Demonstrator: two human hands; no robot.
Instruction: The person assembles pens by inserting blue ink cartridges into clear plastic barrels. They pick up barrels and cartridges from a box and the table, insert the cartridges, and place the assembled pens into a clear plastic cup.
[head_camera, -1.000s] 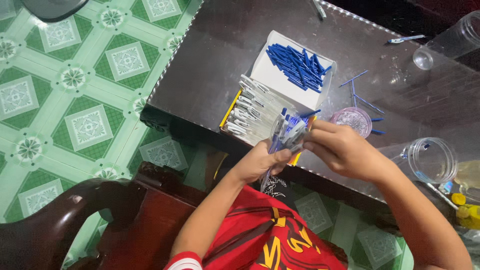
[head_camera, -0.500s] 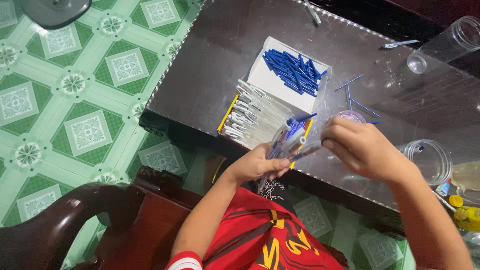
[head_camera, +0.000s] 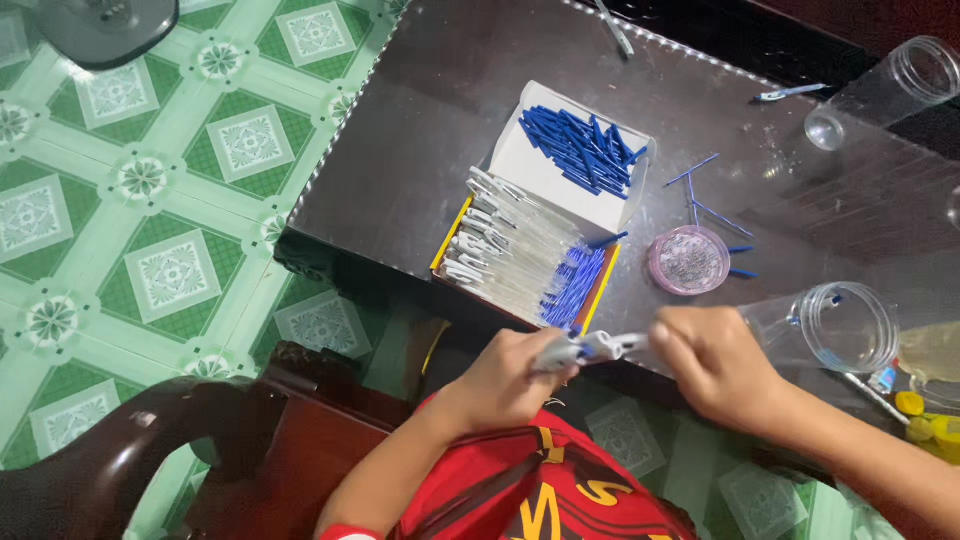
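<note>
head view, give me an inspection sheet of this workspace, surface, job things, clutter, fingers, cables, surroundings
surface: dark glossy table with a beaded edge, dusty in spots
job's things: a pen held between both hands; open box with clear pen barrels in rows and loose blue refills in its white lid
clutter: pink round lid, stray blue refills beside it, clear plastic jars lying on their sides, yellow items at the right edge
fingers: left hand closed on the pen body; right hand pinching its other end
cables: nothing seen
surroundings: green and white patterned floor tiles, dark wooden chair, red garment on the lap
</note>
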